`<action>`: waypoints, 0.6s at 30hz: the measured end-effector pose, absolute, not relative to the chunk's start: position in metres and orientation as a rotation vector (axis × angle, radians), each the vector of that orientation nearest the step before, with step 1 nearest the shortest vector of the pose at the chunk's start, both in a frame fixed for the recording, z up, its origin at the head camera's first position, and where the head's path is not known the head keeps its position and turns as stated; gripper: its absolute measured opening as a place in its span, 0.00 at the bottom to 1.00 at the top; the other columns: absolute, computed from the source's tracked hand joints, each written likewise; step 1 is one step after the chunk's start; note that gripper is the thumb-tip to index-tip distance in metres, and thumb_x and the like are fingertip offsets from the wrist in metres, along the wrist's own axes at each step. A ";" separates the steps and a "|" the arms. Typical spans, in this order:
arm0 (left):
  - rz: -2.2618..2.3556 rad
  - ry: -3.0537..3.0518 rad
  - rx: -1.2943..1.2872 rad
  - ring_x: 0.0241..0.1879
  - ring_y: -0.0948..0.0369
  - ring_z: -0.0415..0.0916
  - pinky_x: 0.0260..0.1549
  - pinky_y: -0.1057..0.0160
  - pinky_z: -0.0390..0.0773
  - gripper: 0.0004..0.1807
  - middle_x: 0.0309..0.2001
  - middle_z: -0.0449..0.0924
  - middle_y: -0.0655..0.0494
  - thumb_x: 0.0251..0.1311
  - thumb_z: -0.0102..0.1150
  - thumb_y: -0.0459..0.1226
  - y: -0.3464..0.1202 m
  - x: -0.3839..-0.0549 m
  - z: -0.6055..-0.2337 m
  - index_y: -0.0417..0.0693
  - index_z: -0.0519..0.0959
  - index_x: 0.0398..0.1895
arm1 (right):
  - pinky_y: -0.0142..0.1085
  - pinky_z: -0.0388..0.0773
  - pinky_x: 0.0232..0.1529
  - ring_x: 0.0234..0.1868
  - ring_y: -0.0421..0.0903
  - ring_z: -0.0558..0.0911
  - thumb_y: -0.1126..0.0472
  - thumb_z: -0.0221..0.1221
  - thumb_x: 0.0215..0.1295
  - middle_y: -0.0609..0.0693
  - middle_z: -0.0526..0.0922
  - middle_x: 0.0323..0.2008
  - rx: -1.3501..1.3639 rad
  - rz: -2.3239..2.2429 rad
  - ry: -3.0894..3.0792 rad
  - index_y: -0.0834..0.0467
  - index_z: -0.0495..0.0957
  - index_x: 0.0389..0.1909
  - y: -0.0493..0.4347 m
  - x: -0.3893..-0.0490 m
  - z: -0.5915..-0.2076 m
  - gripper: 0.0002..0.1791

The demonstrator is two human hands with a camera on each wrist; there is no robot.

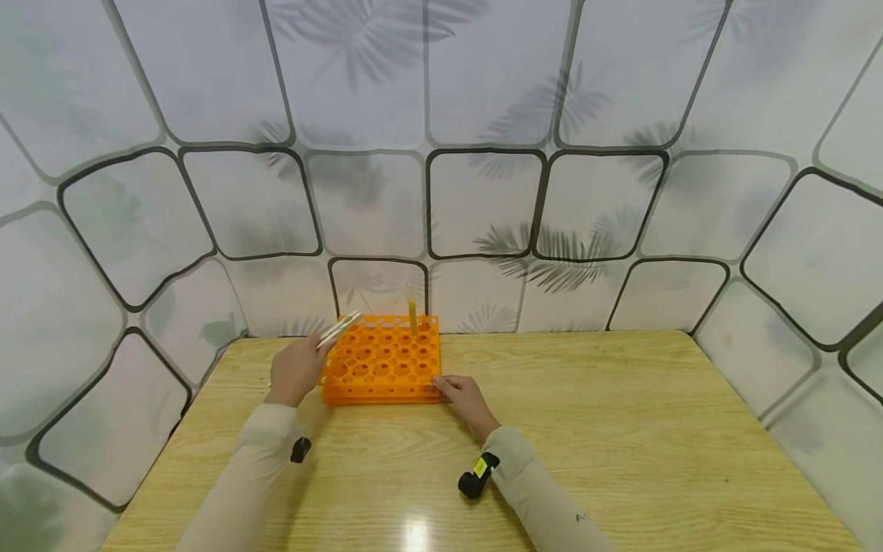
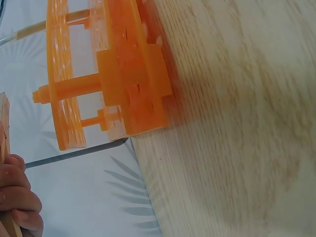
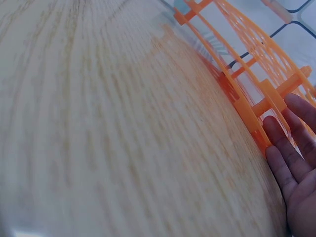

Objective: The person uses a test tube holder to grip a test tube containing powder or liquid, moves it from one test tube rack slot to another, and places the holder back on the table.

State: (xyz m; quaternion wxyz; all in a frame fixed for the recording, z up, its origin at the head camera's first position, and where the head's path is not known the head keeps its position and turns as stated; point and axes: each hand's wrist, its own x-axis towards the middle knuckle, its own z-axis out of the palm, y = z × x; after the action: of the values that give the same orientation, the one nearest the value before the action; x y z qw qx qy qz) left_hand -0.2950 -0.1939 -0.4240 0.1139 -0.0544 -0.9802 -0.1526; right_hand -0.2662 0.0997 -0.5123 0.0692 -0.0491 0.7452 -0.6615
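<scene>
An orange test tube rack with rows of round holes stands on the table. One tube with yellow contents stands upright toward its far right side. My left hand grips slender, pale stick-like pieces above the rack's left end. In the left wrist view the curled fingers wrap round them; their exact kind and number are unclear. My right hand is at the rack's near right corner. The right wrist view shows its fairly straight fingers touching the rack's end; the thumb is hidden there.
The light wood table extends to the right of the rack and in front of it. A wall covering with leaf prints rises close behind the rack. Dark wrist cameras sit on the sleeves.
</scene>
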 end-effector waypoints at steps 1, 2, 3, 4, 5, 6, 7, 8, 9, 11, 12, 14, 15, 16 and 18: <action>-0.449 -2.874 -0.159 0.14 0.58 0.63 0.13 0.63 0.59 0.22 0.16 0.68 0.52 0.68 0.46 0.51 -0.194 -0.295 -0.424 0.45 0.69 0.22 | 0.39 0.79 0.48 0.46 0.47 0.82 0.53 0.53 0.69 0.60 0.82 0.47 -0.140 -1.998 2.235 0.66 0.80 0.47 0.100 -0.266 -0.513 0.20; -0.447 -2.873 -0.160 0.14 0.58 0.63 0.13 0.63 0.59 0.22 0.16 0.68 0.52 0.68 0.45 0.51 -0.195 -0.295 -0.425 0.45 0.69 0.22 | 0.40 0.78 0.48 0.46 0.48 0.82 0.53 0.53 0.69 0.61 0.82 0.47 -0.149 -2.003 2.230 0.67 0.80 0.47 0.100 -0.266 -0.512 0.20; -0.442 -2.873 -0.162 0.13 0.58 0.63 0.13 0.62 0.59 0.22 0.16 0.67 0.52 0.68 0.46 0.51 -0.195 -0.294 -0.425 0.45 0.69 0.22 | 0.41 0.78 0.48 0.46 0.49 0.81 0.54 0.53 0.69 0.62 0.82 0.48 -0.157 -2.006 2.223 0.67 0.80 0.47 0.100 -0.266 -0.511 0.20; -0.437 -2.872 -0.163 0.13 0.58 0.63 0.13 0.62 0.59 0.22 0.15 0.67 0.52 0.68 0.46 0.51 -0.196 -0.294 -0.426 0.45 0.69 0.22 | 0.41 0.78 0.48 0.46 0.50 0.81 0.54 0.52 0.70 0.62 0.82 0.47 -0.176 -2.002 2.231 0.68 0.79 0.47 0.100 -0.264 -0.508 0.20; -0.431 -2.871 -0.164 0.13 0.58 0.63 0.13 0.62 0.59 0.22 0.15 0.67 0.52 0.68 0.46 0.51 -0.196 -0.293 -0.426 0.44 0.69 0.23 | 0.42 0.78 0.48 0.46 0.51 0.81 0.55 0.52 0.70 0.63 0.82 0.47 -0.185 -2.003 2.229 0.69 0.79 0.47 0.101 -0.262 -0.505 0.20; -0.428 -2.870 -0.165 0.13 0.58 0.63 0.13 0.62 0.59 0.22 0.15 0.67 0.52 0.68 0.46 0.51 -0.197 -0.293 -0.426 0.44 0.70 0.23 | 0.43 0.78 0.48 0.47 0.52 0.81 0.55 0.52 0.70 0.63 0.82 0.47 -0.187 -2.001 2.227 0.69 0.79 0.47 0.100 -0.260 -0.501 0.20; -0.421 -2.870 -0.166 0.13 0.58 0.63 0.13 0.62 0.59 0.22 0.15 0.67 0.52 0.68 0.45 0.51 -0.197 -0.293 -0.427 0.44 0.70 0.23 | 0.43 0.78 0.48 0.47 0.53 0.81 0.56 0.51 0.70 0.64 0.82 0.47 -0.194 -1.996 2.232 0.70 0.79 0.47 0.100 -0.258 -0.498 0.20; -0.411 -2.868 -0.167 0.13 0.58 0.63 0.13 0.62 0.59 0.22 0.15 0.67 0.53 0.68 0.45 0.51 -0.197 -0.293 -0.427 0.44 0.70 0.23 | 0.44 0.78 0.48 0.47 0.54 0.81 0.56 0.51 0.70 0.64 0.82 0.47 -0.196 -1.993 2.233 0.70 0.79 0.47 0.100 -0.256 -0.494 0.20; -0.405 -2.868 -0.166 0.13 0.58 0.63 0.13 0.62 0.59 0.22 0.15 0.66 0.53 0.68 0.45 0.51 -0.198 -0.293 -0.428 0.44 0.70 0.23 | 0.44 0.78 0.49 0.48 0.55 0.81 0.57 0.51 0.71 0.64 0.81 0.47 -0.194 -1.987 2.236 0.70 0.79 0.47 0.100 -0.254 -0.490 0.19; -0.406 -2.868 -0.162 0.13 0.58 0.62 0.13 0.62 0.58 0.23 0.14 0.65 0.53 0.69 0.45 0.51 -0.199 -0.293 -0.429 0.44 0.69 0.22 | 0.44 0.78 0.50 0.49 0.56 0.80 0.57 0.51 0.71 0.64 0.81 0.48 -0.187 -1.985 2.234 0.70 0.78 0.48 0.100 -0.251 -0.486 0.19; -0.413 -2.868 -0.159 0.13 0.58 0.61 0.12 0.62 0.58 0.23 0.14 0.65 0.53 0.69 0.45 0.51 -0.199 -0.293 -0.430 0.45 0.68 0.21 | 0.44 0.77 0.50 0.50 0.56 0.80 0.58 0.51 0.71 0.64 0.81 0.49 -0.183 -1.984 2.234 0.70 0.78 0.48 0.100 -0.250 -0.485 0.19; -0.423 -2.866 -0.152 0.13 0.58 0.61 0.12 0.63 0.58 0.23 0.14 0.64 0.53 0.69 0.45 0.51 -0.200 -0.293 -0.430 0.45 0.68 0.20 | 0.45 0.77 0.51 0.50 0.57 0.80 0.58 0.51 0.70 0.64 0.81 0.49 -0.178 -1.988 2.228 0.69 0.78 0.48 0.099 -0.249 -0.484 0.18; -0.429 -2.866 -0.149 0.13 0.58 0.61 0.12 0.62 0.58 0.23 0.14 0.64 0.53 0.69 0.45 0.51 -0.200 -0.293 -0.431 0.45 0.68 0.21 | 0.45 0.77 0.51 0.50 0.57 0.79 0.58 0.51 0.70 0.64 0.81 0.49 -0.182 -1.989 2.230 0.69 0.78 0.48 0.099 -0.249 -0.483 0.19; -0.437 -2.866 -0.146 0.12 0.58 0.61 0.12 0.62 0.58 0.22 0.14 0.65 0.53 0.69 0.45 0.50 -0.201 -0.293 -0.431 0.45 0.69 0.22 | 0.45 0.77 0.51 0.50 0.57 0.79 0.58 0.51 0.70 0.64 0.81 0.49 -0.185 -1.989 2.232 0.70 0.78 0.48 0.099 -0.249 -0.484 0.19; -0.444 -2.867 -0.137 0.13 0.58 0.62 0.13 0.62 0.59 0.21 0.14 0.66 0.53 0.69 0.45 0.50 -0.202 -0.293 -0.430 0.44 0.72 0.25 | 0.45 0.77 0.51 0.50 0.57 0.79 0.58 0.52 0.70 0.64 0.81 0.49 -0.185 -1.993 2.231 0.70 0.78 0.48 0.099 -0.250 -0.484 0.18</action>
State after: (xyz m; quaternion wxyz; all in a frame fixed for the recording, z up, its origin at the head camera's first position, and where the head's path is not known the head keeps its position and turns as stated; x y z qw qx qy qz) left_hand -0.2933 -0.2018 -0.4303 0.1183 -0.0469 -0.9802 -0.1519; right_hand -0.2499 0.0991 -0.4844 0.0719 -0.0614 0.7425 -0.6632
